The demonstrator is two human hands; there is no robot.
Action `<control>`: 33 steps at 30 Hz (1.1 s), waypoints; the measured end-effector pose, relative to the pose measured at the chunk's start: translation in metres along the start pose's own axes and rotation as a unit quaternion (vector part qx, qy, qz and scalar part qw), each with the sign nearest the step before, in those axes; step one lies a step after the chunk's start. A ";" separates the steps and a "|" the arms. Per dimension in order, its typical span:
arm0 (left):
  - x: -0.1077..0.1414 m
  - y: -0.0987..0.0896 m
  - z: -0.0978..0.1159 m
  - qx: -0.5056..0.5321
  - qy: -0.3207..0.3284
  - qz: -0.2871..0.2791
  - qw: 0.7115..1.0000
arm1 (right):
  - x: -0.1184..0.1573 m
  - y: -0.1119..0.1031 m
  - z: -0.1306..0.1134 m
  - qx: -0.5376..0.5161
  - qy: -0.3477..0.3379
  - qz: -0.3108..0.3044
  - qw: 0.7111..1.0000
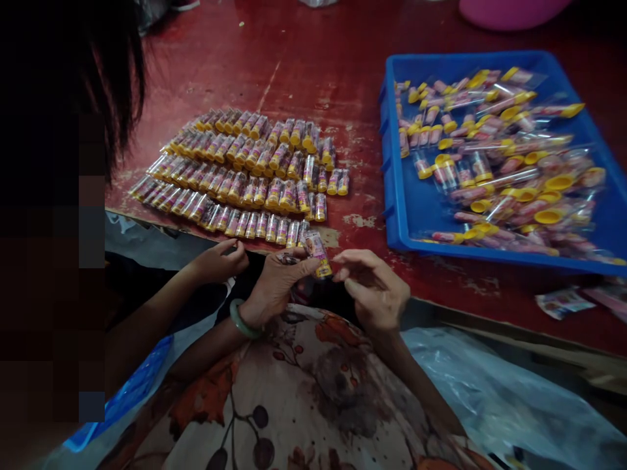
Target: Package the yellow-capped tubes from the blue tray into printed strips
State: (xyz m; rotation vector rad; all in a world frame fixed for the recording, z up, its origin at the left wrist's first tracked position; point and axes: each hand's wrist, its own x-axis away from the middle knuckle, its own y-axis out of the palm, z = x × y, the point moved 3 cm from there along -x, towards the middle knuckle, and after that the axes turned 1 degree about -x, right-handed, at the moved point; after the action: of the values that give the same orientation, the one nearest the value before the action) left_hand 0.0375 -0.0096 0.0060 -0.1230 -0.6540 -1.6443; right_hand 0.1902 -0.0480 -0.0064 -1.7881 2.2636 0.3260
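My left hand (277, 282), with a pale green bangle at the wrist, holds a small clear tube (318, 253) with a printed label and yellow end between thumb and fingers. Close to the right of it is my right hand (375, 287), its fingers bent, thumb near the fingertips; whether anything is between them cannot be made out. Beyond my hands, many similar tubes with yellow ends (235, 186) stand packed in uneven rows on the red table (353, 117). A blue tray (396, 176) at the right holds a loose heap of yellow-capped tubes.
Another person's hand (220, 261) is at the table edge, left of mine, with dark hair above. A printed wrapper (563, 302) lies at the right. Clear plastic (470, 372) hangs below the table. A pink container (512, 12) is at the back.
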 end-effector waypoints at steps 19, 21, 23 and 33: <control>-0.026 -0.022 -0.009 -0.037 0.009 0.055 0.998 | -0.055 0.024 0.068 0.005 0.310 0.060 0.949; -0.022 -0.029 -0.009 0.017 -0.040 0.059 0.997 | -0.058 0.026 0.078 0.050 0.306 0.065 0.948; -0.016 -0.034 -0.008 0.068 -0.086 0.055 0.992 | -0.060 0.030 0.086 0.097 0.296 0.063 0.948; 0.006 -0.047 -0.005 0.147 -0.170 -0.017 0.974 | -0.061 0.030 0.067 0.288 0.112 0.000 0.951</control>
State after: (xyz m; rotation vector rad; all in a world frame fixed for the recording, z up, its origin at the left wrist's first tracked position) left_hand -0.0063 -0.0153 -0.0116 -0.1817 -1.1595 -1.5524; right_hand 0.1774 0.0360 -0.0496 -1.5638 2.1821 -0.5184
